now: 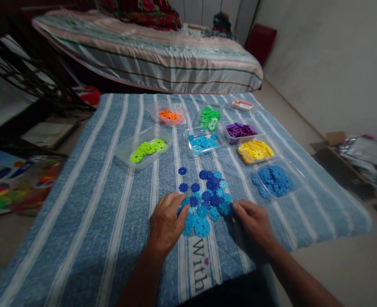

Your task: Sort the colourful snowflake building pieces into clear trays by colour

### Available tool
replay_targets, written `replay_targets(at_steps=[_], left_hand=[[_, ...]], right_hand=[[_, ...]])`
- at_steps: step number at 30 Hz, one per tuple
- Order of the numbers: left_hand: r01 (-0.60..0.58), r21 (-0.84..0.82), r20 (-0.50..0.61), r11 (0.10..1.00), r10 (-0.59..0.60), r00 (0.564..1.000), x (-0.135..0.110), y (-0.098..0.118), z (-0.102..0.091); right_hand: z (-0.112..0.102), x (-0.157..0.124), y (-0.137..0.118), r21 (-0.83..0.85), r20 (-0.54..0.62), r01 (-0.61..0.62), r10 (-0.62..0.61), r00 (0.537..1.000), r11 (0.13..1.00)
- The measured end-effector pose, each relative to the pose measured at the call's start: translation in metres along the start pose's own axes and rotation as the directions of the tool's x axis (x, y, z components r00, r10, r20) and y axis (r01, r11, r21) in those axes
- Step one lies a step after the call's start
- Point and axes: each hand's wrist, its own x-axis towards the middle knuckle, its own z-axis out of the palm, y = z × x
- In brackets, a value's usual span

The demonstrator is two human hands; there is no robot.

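In the head view a loose pile of notched plastic building discs (203, 209), light blue and dark blue, lies on the striped cloth between my hands. My left hand (166, 222) is at the pile's left side, its thumb and fingers closed on a blue disc (182, 205). At the right side, the thumb and fingertips of my right hand (254, 219) pinch the edge of another blue disc (226, 208); the curled fingers behind are partly hidden. A few dark blue discs (183, 187) lie apart, beyond the pile.
Clear plastic tubs hold sorted discs: lime (148, 150), orange (169, 117), green (210, 118), light blue (203, 144), purple (240, 131), yellow (256, 151) and blue (274, 181). A small clear box (242, 105) stands at the back right. A bed (163, 64) is beyond the table.
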Motion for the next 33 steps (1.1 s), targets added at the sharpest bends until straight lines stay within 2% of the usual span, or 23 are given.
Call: replay_targets(at_steps=[2, 4, 9, 19, 23, 25, 27, 29, 31, 33], left_hand=[[-0.001, -0.004, 0.003, 1.000, 0.001, 1.000, 0.001, 0.000, 0.000], [-0.003, 0.001, 0.002, 1.000, 0.003, 1.000, 0.001, -0.001, -0.001], [-0.010, 0.007, -0.012, 1.000, 0.010, 1.000, 0.000, -0.002, 0.000], [-0.021, -0.008, -0.044, 1.000, 0.021, 0.999, 0.000, -0.003, 0.000], [-0.016, -0.003, -0.042, 1.000, 0.016, 0.999, -0.001, -0.005, 0.001], [-0.010, -0.001, -0.040, 1.000, 0.010, 0.999, -0.001, -0.005, 0.000], [-0.005, -0.004, -0.031, 1.000, 0.005, 1.000, -0.001, -0.005, -0.001], [0.002, -0.009, -0.025, 1.000, -0.003, 1.000, 0.000, -0.005, -0.002], [0.012, -0.016, -0.025, 1.000, -0.012, 1.000, 0.000, -0.005, -0.003], [0.022, -0.025, -0.028, 0.999, -0.023, 0.999, 0.000, -0.004, -0.003]], right_hand=[[-0.001, 0.004, -0.002, 0.121, 0.004, -0.162, 0.163, 0.987, 0.979], [-0.002, 0.009, -0.004, 0.215, 0.035, -0.262, 0.261, 0.965, 0.941], [-0.001, 0.016, -0.009, 0.283, 0.108, -0.359, 0.342, 0.933, 0.889], [0.012, 0.024, -0.009, 0.308, 0.218, -0.354, 0.297, 0.930, 0.883], [0.017, 0.042, -0.012, 0.275, 0.285, -0.297, 0.217, 0.933, 0.914], [0.021, 0.061, -0.019, 0.297, 0.257, -0.252, 0.177, 0.950, 0.921], [0.026, 0.086, -0.027, 0.395, 0.153, -0.224, 0.177, 0.972, 0.891], [0.031, 0.111, -0.035, 0.595, 0.040, -0.188, 0.204, 0.978, 0.781], [0.036, 0.129, -0.038, 0.695, 0.026, -0.181, 0.227, 0.973, 0.696], [0.040, 0.137, -0.034, 0.687, 0.033, -0.202, 0.248, 0.968, 0.698]])
